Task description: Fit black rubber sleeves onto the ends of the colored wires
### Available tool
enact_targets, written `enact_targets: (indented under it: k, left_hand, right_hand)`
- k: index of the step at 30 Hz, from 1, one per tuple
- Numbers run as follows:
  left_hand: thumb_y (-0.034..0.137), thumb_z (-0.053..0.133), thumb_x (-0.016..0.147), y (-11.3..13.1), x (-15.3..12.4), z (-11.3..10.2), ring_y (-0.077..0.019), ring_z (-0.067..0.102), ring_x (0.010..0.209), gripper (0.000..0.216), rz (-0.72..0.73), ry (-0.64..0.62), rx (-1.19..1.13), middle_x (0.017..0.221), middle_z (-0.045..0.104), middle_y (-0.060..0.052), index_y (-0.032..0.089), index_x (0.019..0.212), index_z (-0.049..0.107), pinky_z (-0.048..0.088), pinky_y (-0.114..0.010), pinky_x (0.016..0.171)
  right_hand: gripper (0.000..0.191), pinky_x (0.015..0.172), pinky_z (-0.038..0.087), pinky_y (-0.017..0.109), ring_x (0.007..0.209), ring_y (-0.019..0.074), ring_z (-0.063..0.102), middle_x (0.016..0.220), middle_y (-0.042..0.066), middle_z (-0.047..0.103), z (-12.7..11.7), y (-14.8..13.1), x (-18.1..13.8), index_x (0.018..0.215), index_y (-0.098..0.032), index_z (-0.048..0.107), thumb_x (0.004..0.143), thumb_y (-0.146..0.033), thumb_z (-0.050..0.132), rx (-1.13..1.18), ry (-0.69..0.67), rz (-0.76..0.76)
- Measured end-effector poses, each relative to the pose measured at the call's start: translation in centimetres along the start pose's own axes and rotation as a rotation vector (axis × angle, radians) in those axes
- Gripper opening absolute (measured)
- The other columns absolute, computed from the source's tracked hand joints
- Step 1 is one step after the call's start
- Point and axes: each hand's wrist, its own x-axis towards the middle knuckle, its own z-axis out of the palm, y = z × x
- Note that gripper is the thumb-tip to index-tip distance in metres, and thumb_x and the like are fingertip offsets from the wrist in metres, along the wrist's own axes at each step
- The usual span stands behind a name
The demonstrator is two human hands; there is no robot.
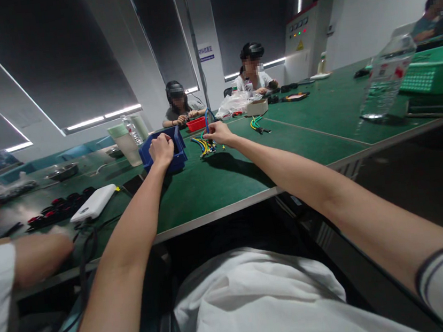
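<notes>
My left hand (162, 149) is closed, its fingers curled together over the blue plastic bin (180, 152); whatever they hold, if anything, is hidden. To the right, my right hand (218, 133) pinches a blue wire (207, 116) that rises above the fingers. Just below that hand lies a small bundle of yellow, blue and green wires (203, 145) with metal ends. A separate group of green and yellow wires (255, 124) with dark ends rests on the green table (216, 188) farther right.
A white power bank (94, 203) and red-black parts (59, 210) lie at left, near a co-worker's blurred arm (41, 256). A clear bottle (386, 78) and a green basket (436, 70) stand right. Across the table are a red box (197, 124), a cardboard box (257, 108) and people.
</notes>
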Motion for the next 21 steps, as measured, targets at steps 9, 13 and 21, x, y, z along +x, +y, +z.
enact_targets:
  k: [9, 13, 21]
  left_hand:
    - [0.036, 0.051, 0.089, -0.09, -0.24, 0.06, -0.0287, 0.064, 0.101, 0.029, 0.007, -0.030, 0.002, 0.109, 0.068, -0.012, 0.023, 0.110, 0.065, 0.049, -0.039, 0.088]
    - [0.036, 0.052, 0.089, -0.07, -0.34, -0.13, -0.0294, 0.063, 0.103, 0.029, 0.011, -0.047, -0.010, 0.110, 0.067, -0.013, 0.022, 0.112, 0.064, 0.048, -0.039, 0.090]
    - [0.028, 0.054, 0.088, -0.26, -0.12, 0.32, -0.0249, 0.062, 0.105, 0.028, 0.064, -0.072, -0.048, 0.111, 0.066, -0.012, 0.019, 0.114, 0.062, 0.045, -0.035, 0.094]
  right_hand:
    - [0.021, 0.064, 0.037, 0.025, 0.066, 0.0139, 0.052, 0.069, 0.000, 0.061, -0.17, -0.19, -0.12, 0.072, -0.015, 0.063, 0.075, -0.035, 0.070, -0.013, -0.006, 0.001]
    - [0.021, 0.066, 0.038, 0.025, 0.067, 0.0144, 0.052, 0.071, 0.001, 0.062, -0.17, -0.24, -0.16, 0.072, -0.015, 0.063, 0.075, -0.035, 0.070, -0.015, -0.005, 0.004]
    - [0.022, 0.066, 0.038, 0.025, 0.067, 0.0138, 0.052, 0.074, 0.001, 0.065, -0.12, -0.14, -0.17, 0.072, -0.015, 0.063, 0.075, -0.036, 0.069, -0.009, -0.007, -0.005]
